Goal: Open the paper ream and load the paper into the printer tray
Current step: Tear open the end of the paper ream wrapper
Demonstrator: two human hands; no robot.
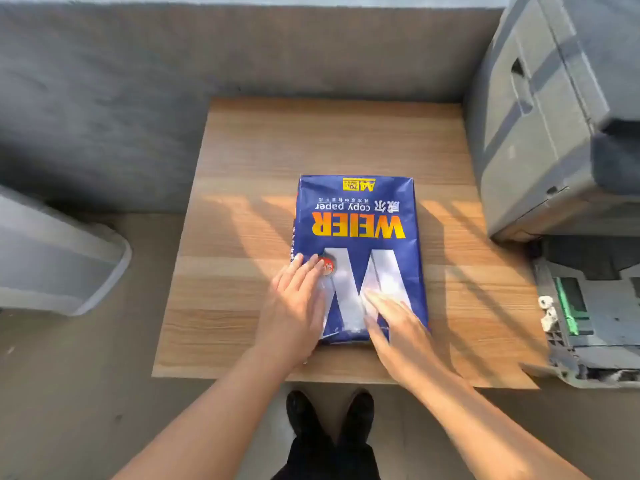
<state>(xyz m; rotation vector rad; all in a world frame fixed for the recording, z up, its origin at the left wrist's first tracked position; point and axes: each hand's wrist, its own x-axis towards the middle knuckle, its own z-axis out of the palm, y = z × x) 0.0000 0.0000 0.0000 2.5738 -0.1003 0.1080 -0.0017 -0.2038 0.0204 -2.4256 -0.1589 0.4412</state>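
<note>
1 ream, 1 printer, 2 hands

The paper ream lies flat on the wooden table, sealed. The left hand and right hand rest flat on its near end, side by side. To the right of the hands stands the printer, with the pulled-out printer tray before it.

View: single head-worn wide-angle camera, no second view to compare.
Facing: forward and steeply down over the wooden table.
Nearness: close; both forearms reach in from the bottom edge, shoes directly below.
Edges: printer cropped at right, grey bin at left.
Distortion: lines bow outward.
</note>
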